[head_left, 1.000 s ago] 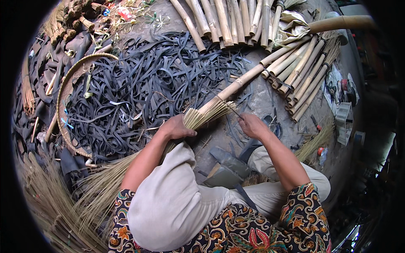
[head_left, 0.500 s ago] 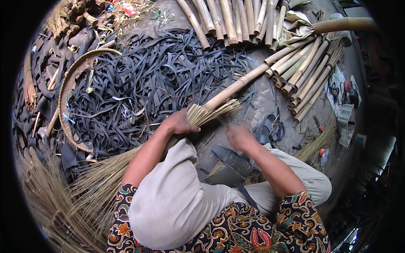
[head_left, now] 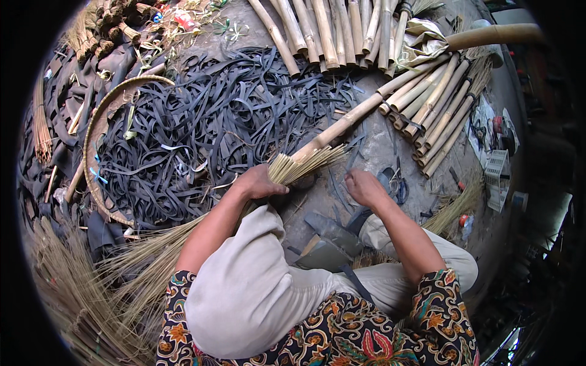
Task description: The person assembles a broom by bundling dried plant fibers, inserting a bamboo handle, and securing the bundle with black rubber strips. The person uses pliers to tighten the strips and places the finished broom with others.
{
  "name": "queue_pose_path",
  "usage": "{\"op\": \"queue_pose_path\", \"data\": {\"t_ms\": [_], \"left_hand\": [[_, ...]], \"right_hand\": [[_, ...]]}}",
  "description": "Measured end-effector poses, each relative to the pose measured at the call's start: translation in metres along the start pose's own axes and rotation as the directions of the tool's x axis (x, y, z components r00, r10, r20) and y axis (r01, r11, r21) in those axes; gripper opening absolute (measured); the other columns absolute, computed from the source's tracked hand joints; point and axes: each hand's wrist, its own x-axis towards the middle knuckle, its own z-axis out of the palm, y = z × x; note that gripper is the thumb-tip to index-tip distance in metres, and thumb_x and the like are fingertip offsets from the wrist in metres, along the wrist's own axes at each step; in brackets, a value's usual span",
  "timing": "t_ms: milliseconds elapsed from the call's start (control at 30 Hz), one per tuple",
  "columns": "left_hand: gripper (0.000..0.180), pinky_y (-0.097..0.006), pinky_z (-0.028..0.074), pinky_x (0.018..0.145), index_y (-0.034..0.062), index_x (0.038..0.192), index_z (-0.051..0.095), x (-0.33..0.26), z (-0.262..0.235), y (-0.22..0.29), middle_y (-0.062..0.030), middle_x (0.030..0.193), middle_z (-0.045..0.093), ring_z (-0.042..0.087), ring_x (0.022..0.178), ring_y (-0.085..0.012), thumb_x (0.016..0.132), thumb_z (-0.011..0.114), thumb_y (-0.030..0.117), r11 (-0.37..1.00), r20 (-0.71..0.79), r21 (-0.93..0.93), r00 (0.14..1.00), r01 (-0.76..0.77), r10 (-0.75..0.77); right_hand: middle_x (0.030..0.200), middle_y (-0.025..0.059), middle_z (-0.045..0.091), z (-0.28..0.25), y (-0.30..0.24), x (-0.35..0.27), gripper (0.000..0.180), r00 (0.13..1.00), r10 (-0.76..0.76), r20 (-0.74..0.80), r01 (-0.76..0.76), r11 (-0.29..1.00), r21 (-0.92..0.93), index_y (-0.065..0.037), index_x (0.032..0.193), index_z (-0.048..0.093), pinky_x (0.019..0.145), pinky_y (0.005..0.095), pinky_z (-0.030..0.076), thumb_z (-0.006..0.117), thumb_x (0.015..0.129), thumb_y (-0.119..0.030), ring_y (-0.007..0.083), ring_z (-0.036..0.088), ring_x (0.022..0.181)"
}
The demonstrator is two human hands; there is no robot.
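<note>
Wrapping round thin, stiff stalks (head_left: 308,165) beside a smooth bamboo pole (head_left: 345,122), the left hand (head_left: 259,183) holds them bunched; the right hand (head_left: 366,187) seems curled (how tightly, or round anything, one cannot tell).

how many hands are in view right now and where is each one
2. The left hand grips a bundle of thin stalks; the right hand is to the right of that bundle, apart from it. No others show, though the dark edges could hide some.
</note>
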Motion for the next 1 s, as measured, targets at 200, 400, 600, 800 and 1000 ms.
{"op": "queue_pose_path", "data": {"t_ms": [200, 400, 600, 800, 1000], "left_hand": [[0.058, -0.039, 0.054, 0.092, 0.0036, 0.123, 0.071, -0.004, -0.003, 0.01, -0.0157, 0.106, 0.078, 0.072, 0.097, -0.0288, 0.077, 0.089, 0.033, 0.997, 0.055, -0.016, 0.996, 0.069, -0.068], [0.059, -0.039, 0.054, 0.09, 0.0043, 0.124, 0.071, -0.005, -0.001, 0.007, -0.0153, 0.105, 0.078, 0.071, 0.094, -0.0278, 0.077, 0.089, 0.034, 0.999, -0.004, -0.027, 0.999, -0.034, 0.034], [0.048, -0.035, 0.054, 0.073, 0.0026, 0.119, 0.068, 0.004, -0.003, 0.0, -0.0072, 0.093, 0.072, 0.065, 0.077, -0.0178, 0.08, 0.088, 0.023, 0.999, 0.057, -0.026, 0.998, -0.035, 0.036], [0.058, -0.043, 0.056, 0.091, 0.0013, 0.118, 0.07, -0.006, -0.006, 0.014, -0.0193, 0.106, 0.078, 0.074, 0.096, -0.0324, 0.079, 0.087, 0.041, 1.0, 0.034, 0.03, 0.999, 0.008, -0.009], [0.082, -0.05, 0.055, 0.099, -0.0088, 0.122, 0.06, -0.024, 0.002, 0.036, -0.0297, 0.116, 0.074, 0.072, 0.111, -0.0445, 0.078, 0.086, 0.055, 0.854, -0.252, 0.444, 0.952, 0.271, -0.172]], "right_hand": [[0.085, 0.0319, 0.069, -0.014, -0.035, -0.007, 0.036, 0.954, 0.211, 0.215, -0.267, 0.921, 0.282, 0.008, 0.107, 0.063, 0.081, 0.0583, 0.055, 0.048, 0.107, -0.025, 0.0543, 0.069, 0.084], [0.095, 0.0356, 0.07, -0.019, -0.05, -0.01, 0.037, 0.824, 0.471, 0.314, -0.567, 0.692, 0.448, 0.006, 0.111, 0.065, 0.086, 0.0592, 0.053, 0.05, 0.105, -0.028, 0.054, 0.069, 0.093], [0.097, 0.0367, 0.07, -0.024, -0.045, -0.011, 0.04, 0.954, 0.198, 0.224, -0.233, 0.962, 0.144, 0.007, 0.109, 0.065, 0.09, 0.0583, 0.052, 0.048, 0.107, -0.029, 0.0551, 0.068, 0.099], [0.102, 0.0376, 0.069, -0.006, -0.066, -0.02, 0.038, 0.883, 0.355, 0.308, -0.444, 0.844, 0.3, 0.005, 0.109, 0.067, 0.093, 0.0589, 0.051, 0.05, 0.106, -0.028, 0.0551, 0.067, 0.103], [0.099, 0.0361, 0.071, -0.015, -0.053, -0.004, 0.042, 0.931, 0.273, 0.243, -0.324, 0.924, 0.204, 0.006, 0.111, 0.068, 0.09, 0.0555, 0.054, 0.048, 0.107, -0.03, 0.0517, 0.07, 0.1]]}}
